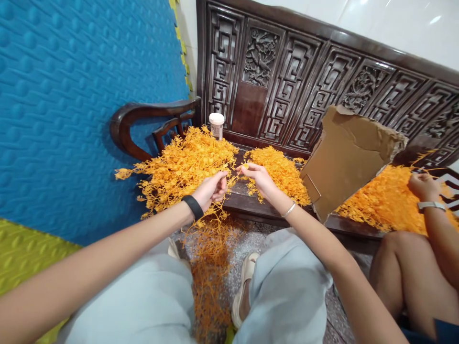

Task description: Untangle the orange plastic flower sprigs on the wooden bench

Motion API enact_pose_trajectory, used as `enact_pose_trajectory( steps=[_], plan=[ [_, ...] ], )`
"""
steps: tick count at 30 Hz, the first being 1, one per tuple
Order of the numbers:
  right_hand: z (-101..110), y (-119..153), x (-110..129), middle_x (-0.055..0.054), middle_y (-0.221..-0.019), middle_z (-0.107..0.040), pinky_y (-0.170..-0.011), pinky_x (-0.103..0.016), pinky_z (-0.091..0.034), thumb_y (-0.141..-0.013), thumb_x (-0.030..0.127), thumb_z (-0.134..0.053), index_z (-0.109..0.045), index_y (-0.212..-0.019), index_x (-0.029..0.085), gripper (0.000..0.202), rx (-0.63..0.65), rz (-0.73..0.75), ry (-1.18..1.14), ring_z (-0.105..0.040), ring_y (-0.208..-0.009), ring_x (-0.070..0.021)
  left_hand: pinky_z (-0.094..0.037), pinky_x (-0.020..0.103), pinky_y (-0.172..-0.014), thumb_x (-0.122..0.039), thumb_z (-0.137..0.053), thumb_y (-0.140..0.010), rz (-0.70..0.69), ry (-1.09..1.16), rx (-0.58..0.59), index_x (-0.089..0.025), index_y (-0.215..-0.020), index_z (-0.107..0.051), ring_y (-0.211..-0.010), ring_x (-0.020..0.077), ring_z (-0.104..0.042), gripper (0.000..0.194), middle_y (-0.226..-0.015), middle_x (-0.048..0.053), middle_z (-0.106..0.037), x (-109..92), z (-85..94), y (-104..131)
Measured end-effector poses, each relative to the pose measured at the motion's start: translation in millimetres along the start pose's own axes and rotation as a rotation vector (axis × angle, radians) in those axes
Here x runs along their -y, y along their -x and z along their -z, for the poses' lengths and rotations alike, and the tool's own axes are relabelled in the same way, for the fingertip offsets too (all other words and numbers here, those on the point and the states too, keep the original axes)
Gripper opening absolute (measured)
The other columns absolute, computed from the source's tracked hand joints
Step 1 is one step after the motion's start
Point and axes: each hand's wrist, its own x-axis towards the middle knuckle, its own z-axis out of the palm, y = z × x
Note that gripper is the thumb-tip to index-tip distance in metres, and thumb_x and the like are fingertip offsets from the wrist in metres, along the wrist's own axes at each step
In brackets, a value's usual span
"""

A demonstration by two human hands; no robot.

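My left hand (214,188), with a black band on the wrist, is closed on a thin, branching orange sprig (232,179) that looks like plastic. Thumb and fingertips of my right hand (261,179) pinch a small orange piece at the sprig's other side; a bangle circles that wrist. Behind my left hand rises a large tangled heap of orange sprigs (193,157) on the wooden bench (244,200). A smaller heap of orange pieces (278,167) lies just beyond my right hand.
A lidded cup (216,126) stands at the bench's back. Torn cardboard (353,155) leans between the smaller heap and another orange heap (380,200), where a co-worker's hand (425,187) works. Orange scraps (210,272) cover the floor between my feet. The carved armrest (124,129) is left.
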Motion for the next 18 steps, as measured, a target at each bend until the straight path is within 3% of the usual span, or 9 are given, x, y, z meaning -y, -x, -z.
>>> enact_pose_trajectory(
  steps=[3,7,13,18],
  plan=[
    [-1,-4,-3,-0.003,-0.080,-0.063,-0.077,-0.029,-0.038,-0.066,0.034,-0.059,-0.063,-0.070,0.016,0.019,-0.124,-0.113,-0.005,-0.055,-0.083,-0.0152,-0.012,0.016,-0.030,-0.031,-0.042,-0.081,0.005,0.009,0.011,-0.015,-0.044,-0.038,-0.025,0.0015,-0.018,0.040,-0.034,-0.006,-0.030,0,-9.0,-2],
    [1,-15,-9,-0.004,-0.084,-0.065,-0.071,-0.028,-0.039,-0.064,0.028,-0.056,-0.064,-0.067,0.016,0.015,-0.195,-0.224,-0.067,-0.055,-0.081,-0.0161,-0.010,0.016,-0.030,-0.029,-0.042,-0.081,-0.009,0.027,-0.034,-0.015,-0.044,-0.037,-0.025,0.0014,-0.016,0.040,-0.033,-0.007,-0.028,-1,-21.0,-5],
    [-1,-31,-12,-0.004,-0.086,-0.066,-0.072,-0.027,-0.040,-0.063,0.017,-0.053,-0.063,-0.067,0.014,0.011,-0.388,-0.273,-0.135,-0.055,-0.081,-0.0154,-0.010,0.016,-0.030,-0.027,-0.039,-0.080,-0.071,0.108,-0.168,-0.015,-0.045,-0.037,-0.025,0.0015,-0.016,0.038,-0.032,-0.007,-0.028,3,-36.9,-15],
    [0,-45,-16,-0.003,-0.092,-0.066,-0.070,-0.031,-0.040,-0.067,0.020,-0.047,-0.064,-0.082,0.015,0.024,-0.443,-0.311,-0.128,-0.055,-0.086,-0.0179,-0.010,0.016,-0.030,-0.026,-0.038,-0.080,-0.089,0.199,-0.226,-0.016,-0.046,-0.035,-0.024,0.0018,-0.016,0.036,-0.030,-0.008,-0.028,2,-49.6,-27]
  ],
)
